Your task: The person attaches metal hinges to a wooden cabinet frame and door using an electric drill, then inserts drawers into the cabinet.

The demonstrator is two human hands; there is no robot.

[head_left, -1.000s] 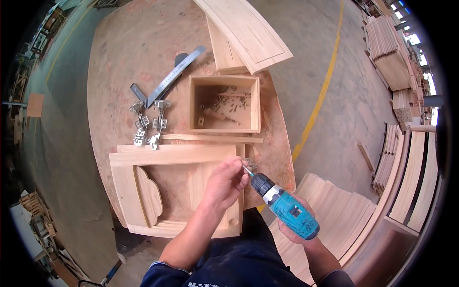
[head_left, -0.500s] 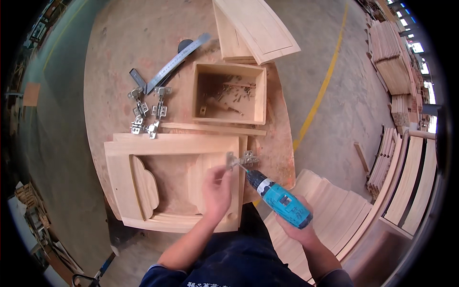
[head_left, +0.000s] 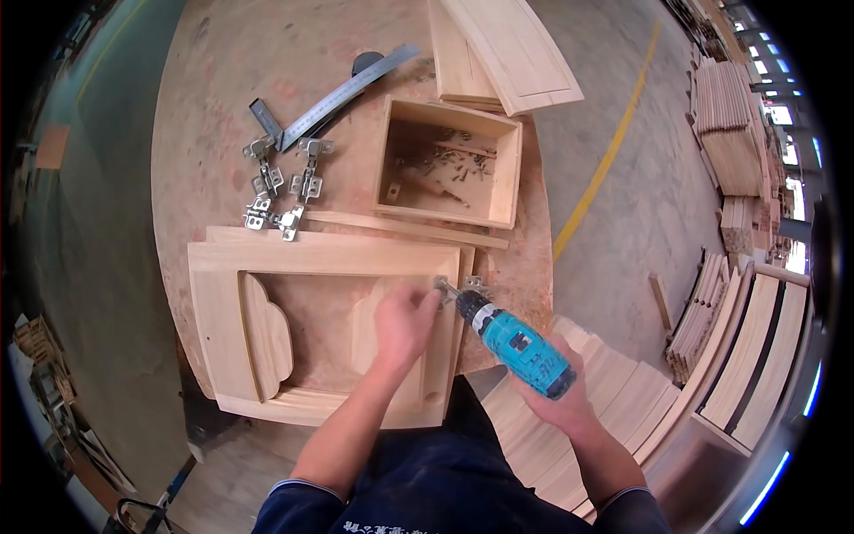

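Observation:
My right hand is wrapped round a teal cordless drill, its black chuck angled up and to the left. The bit's tip meets a metal cabinet hinge at the right side of a pale wooden frame door. Close beside the tip is my left hand, its thumb and fingers drawn together over part of the hinge. Whatever they pinch there is too small to make out. The frame lies flat on the worktable, over another wooden piece that shows along its edges.
Several loose hinges lie beyond the frame, near a metal try square. An open wooden box holds screws and a screwdriver. A wooden strip lies before it. Panels stand at the far edge; stacked boards are at right.
The drill and my left hand have come slightly closer together at the hinge. The view has shifted, so the box and tools sit further up and right.

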